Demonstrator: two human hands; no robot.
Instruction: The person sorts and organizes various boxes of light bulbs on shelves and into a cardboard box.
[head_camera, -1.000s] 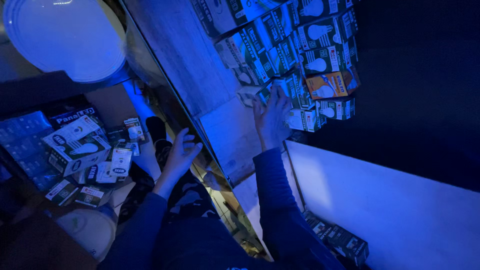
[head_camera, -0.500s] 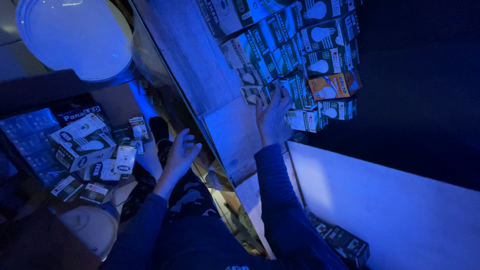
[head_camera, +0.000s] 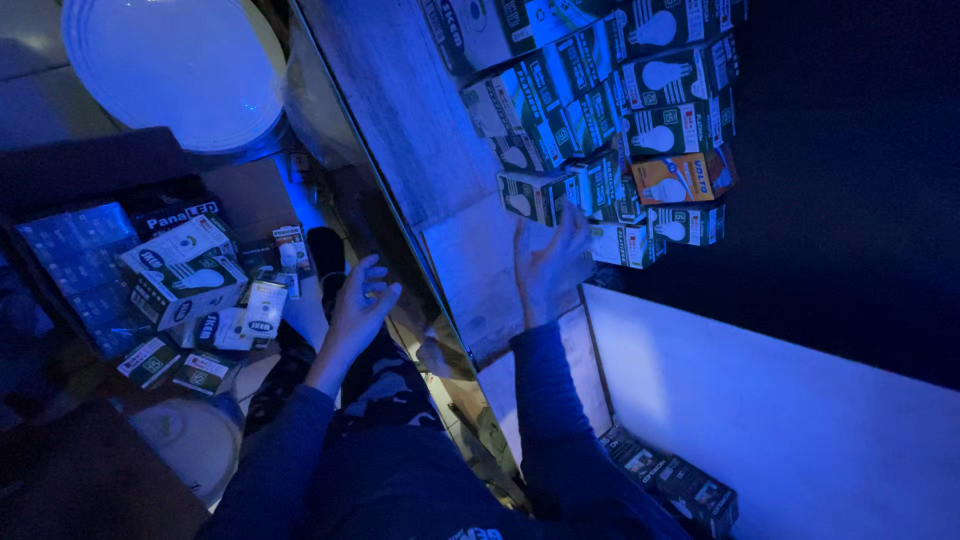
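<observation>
Blue-lit right hand (head_camera: 548, 262) now off the stacked bulb boxes (head_camera: 600, 130), grip open just below them, left hand (head_camera: 358, 305) spread empty.

Scene dimly lit, strong blue cast throughout. Brightest glare seen on round white disc (head_camera: 175, 70) upper left and pale panel (head_camera: 780, 400) lower right. Right side lost in near-black shadow. Stacked bulb boxes (head_camera: 620, 120) moderately lit. Fine detail softened by noise; sleeves underexposed.
</observation>
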